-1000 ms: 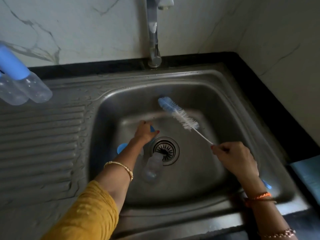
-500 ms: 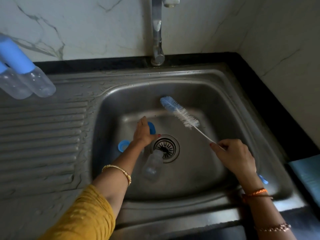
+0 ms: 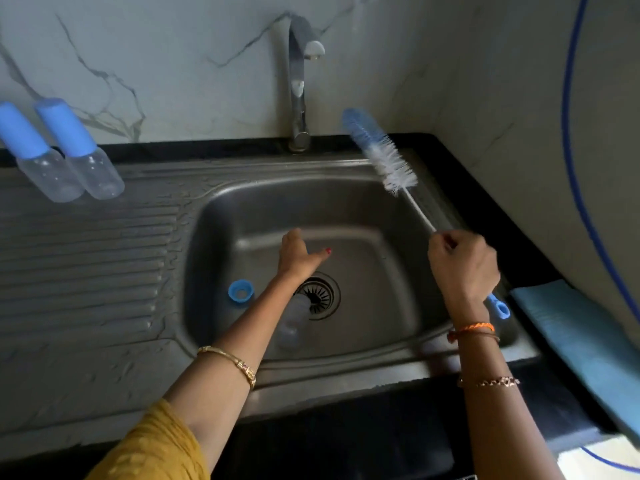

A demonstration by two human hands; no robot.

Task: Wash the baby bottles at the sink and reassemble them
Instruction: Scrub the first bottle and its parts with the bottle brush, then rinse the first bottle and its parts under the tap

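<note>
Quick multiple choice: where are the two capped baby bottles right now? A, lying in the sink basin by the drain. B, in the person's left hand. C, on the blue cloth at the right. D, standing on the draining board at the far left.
D: the two capped bottles stand side by side on the draining board, far left, while the left hand reaches into the sink basin.
</note>
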